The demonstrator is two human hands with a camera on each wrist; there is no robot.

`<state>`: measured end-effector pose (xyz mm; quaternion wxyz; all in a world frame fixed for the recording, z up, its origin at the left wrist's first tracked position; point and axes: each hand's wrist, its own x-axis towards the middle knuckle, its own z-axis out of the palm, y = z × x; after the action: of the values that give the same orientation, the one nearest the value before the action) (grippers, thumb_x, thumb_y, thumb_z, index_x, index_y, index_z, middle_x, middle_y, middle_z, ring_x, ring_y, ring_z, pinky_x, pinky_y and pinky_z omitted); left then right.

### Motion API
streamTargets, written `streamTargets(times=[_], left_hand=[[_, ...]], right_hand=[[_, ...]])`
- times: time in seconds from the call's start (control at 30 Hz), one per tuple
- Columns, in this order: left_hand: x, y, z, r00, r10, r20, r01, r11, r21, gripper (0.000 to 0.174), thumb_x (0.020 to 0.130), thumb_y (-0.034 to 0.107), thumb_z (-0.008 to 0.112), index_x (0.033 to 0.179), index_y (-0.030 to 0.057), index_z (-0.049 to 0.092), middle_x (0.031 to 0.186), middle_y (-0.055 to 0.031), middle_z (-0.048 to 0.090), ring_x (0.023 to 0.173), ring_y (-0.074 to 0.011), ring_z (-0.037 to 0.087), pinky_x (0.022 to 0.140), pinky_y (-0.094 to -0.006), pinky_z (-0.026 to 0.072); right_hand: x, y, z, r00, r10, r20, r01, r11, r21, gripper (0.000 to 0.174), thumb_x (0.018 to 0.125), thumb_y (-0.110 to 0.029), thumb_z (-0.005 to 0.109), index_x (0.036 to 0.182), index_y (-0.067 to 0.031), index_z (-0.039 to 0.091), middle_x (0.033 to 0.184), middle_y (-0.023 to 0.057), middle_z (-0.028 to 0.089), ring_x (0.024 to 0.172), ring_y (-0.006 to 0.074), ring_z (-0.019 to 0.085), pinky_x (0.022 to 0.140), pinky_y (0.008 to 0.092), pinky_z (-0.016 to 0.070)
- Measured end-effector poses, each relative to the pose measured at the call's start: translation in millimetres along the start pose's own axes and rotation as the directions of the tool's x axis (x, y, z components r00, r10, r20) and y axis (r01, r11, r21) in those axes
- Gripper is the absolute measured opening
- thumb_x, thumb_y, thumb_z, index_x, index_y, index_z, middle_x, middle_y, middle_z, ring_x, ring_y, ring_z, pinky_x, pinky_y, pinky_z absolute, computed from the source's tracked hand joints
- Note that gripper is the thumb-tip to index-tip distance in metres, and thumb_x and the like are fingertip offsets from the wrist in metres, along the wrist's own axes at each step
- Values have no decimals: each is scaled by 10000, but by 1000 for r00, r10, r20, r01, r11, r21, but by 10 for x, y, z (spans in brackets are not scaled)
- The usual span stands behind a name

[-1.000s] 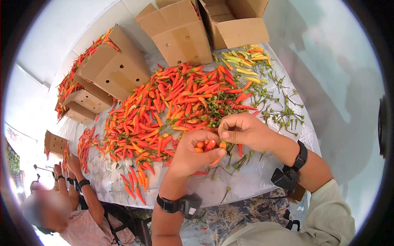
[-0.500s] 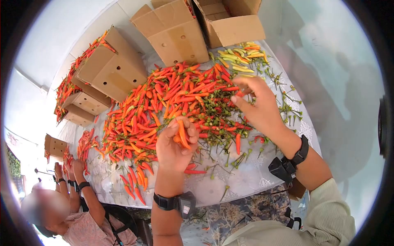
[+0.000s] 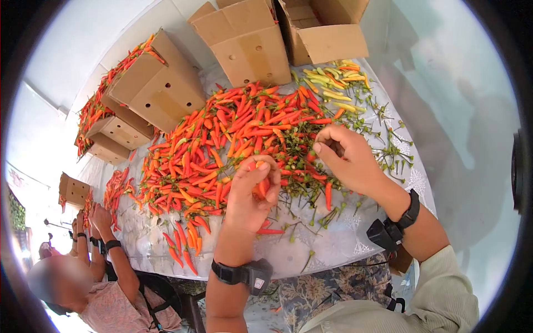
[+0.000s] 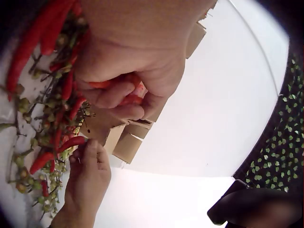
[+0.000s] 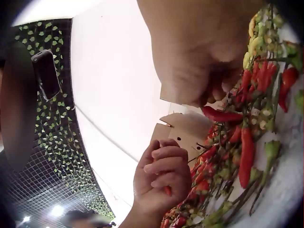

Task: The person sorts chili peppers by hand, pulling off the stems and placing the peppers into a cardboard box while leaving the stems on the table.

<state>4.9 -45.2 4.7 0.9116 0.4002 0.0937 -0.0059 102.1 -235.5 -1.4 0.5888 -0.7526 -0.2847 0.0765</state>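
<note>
pale table point(image 3: 338, 247); chilies point(image 3: 239, 130), green stems point(image 3: 397, 162), cartons point(image 3: 155, 89)

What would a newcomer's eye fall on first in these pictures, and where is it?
Most striking is the big heap of red and orange chillies across the middle of the table. At its near side, the left hand grips a few chillies and the right hand pinches a red one. Cardboard boxes stand beyond.

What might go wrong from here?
The left hand bunches loose peppers, so one might slip out. The right hand pinches a red pepper among tangled stems, so it may drag some along. The yellow peppers lie close to the red pile and could get mixed in.
</note>
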Motion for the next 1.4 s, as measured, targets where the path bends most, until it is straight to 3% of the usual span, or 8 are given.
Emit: streamTargets(times=[0.13, 0.2, 0.4, 0.63, 0.93, 1.23, 1.33, 1.4], left_hand=[[0, -54, 42, 994, 101, -35, -85, 949, 303, 164, 828, 110, 652, 953, 40, 573, 795, -32, 578, 513, -56, 469, 382, -169, 288], [-36, -80, 83, 989, 134, -67, -93, 901, 424, 212, 797, 88, 699, 963, 36, 579, 820, -19, 591, 557, -41, 489, 416, -161, 329], [-15, -177, 50, 948, 284, 145, -310, 716, 625, 275, 759, 46, 739, 986, 29, 586, 833, 10, 600, 704, -14, 521, 531, -152, 414], [-82, -151, 76, 989, 112, 95, -147, 796, 588, 239, 788, 96, 725, 980, 31, 598, 767, 24, 612, 589, 3, 493, 472, -149, 371], [-90, -109, 149, 997, 13, 72, -51, 835, 548, 203, 834, 175, 683, 963, 34, 614, 683, -28, 638, 462, -12, 459, 390, -164, 339], [-97, -87, 117, 985, -48, 168, -35, 889, 457, 157, 847, 135, 654, 938, 16, 607, 671, -63, 642, 429, -36, 470, 367, -173, 334], [-89, -76, 81, 983, -38, 182, -49, 892, 450, 168, 851, 147, 646, 941, 12, 602, 680, -74, 641, 437, -49, 483, 366, -176, 337], [-74, -97, 48, 990, -29, 135, -27, 918, 396, 175, 858, 152, 630, 954, 9, 595, 684, -78, 629, 449, -67, 497, 365, -179, 340]], right_hand=[[-44, -97, 82, 941, 210, 265, -316, 824, 471, 195, 926, -229, 545, 935, -34, 543, 779, 40, 636, 620, 94, 595, 543, 239, 467], [-49, -124, 90, 919, 213, 330, -359, 798, 483, 202, 929, -242, 540, 958, -42, 538, 783, 47, 642, 628, 105, 603, 556, 232, 478], [-66, -142, 60, 917, 185, 354, -362, 758, 543, 211, 921, -253, 558, 948, -44, 551, 783, 48, 644, 653, 104, 604, 572, 232, 480], [-79, -97, 126, 959, 34, 280, -191, 809, 556, 180, 878, -216, 635, 894, -40, 602, 724, -14, 602, 599, 44, 513, 523, 206, 398], [-116, -47, 138, 981, -7, 192, -41, 968, 247, 179, 857, -195, 667, 784, -45, 602, 655, -42, 531, 573, 17, 451, 498, 188, 356], [-94, -42, 132, 909, 121, 399, -322, 812, 487, 242, 884, -288, 625, 785, -70, 595, 634, -49, 529, 547, 27, 444, 483, 193, 337], [-97, -80, 133, 864, 167, 476, -463, 637, 616, 240, 885, -291, 623, 785, -74, 593, 636, -43, 530, 543, 34, 448, 485, 199, 341], [-88, -140, 96, 910, 213, 356, -398, 690, 604, 229, 880, -267, 629, 792, -59, 594, 623, -39, 507, 552, 50, 445, 508, 208, 358]])
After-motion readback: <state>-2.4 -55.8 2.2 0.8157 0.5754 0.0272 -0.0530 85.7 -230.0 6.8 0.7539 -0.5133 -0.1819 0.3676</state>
